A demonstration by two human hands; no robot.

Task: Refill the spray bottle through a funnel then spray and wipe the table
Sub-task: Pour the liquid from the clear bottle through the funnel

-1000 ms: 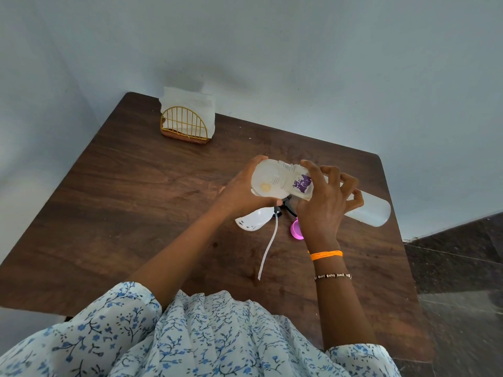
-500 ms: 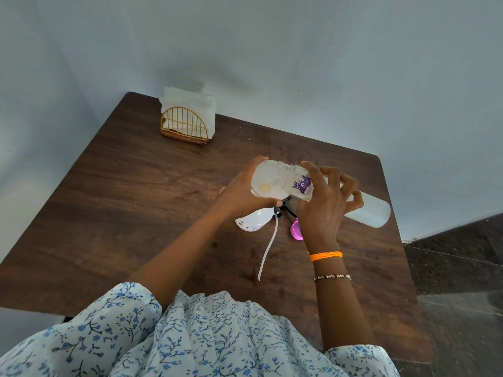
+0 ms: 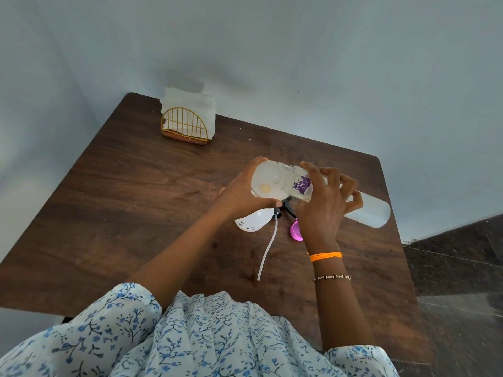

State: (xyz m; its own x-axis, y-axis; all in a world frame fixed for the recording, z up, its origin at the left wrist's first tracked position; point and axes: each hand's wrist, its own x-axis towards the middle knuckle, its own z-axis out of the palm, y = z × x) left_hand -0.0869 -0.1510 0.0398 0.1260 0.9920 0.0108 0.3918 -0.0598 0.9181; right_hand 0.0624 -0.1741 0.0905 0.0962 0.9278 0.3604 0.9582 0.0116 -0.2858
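A clear plastic bottle [image 3: 280, 183] with a purple label is held tilted, nearly on its side, above the wooden table [image 3: 130, 202]. My left hand [image 3: 242, 191] grips its wide left end. Around the labelled part curl the thumb and fingers of my right hand [image 3: 324, 205]. A long frosted spray bottle body [image 3: 367, 210] reaches out to the right from behind my right hand; where the two bottles meet is hidden. The white spray head [image 3: 253, 221] with its dip tube [image 3: 266, 248] lies on the table below my hands. A pink round piece [image 3: 295, 231] sits beside it, partly hidden.
A gold wire napkin holder [image 3: 186, 126] with white napkins stands at the table's far left corner. Pale walls close in behind and to the left. The table's right edge drops to a dark floor [image 3: 457, 268].
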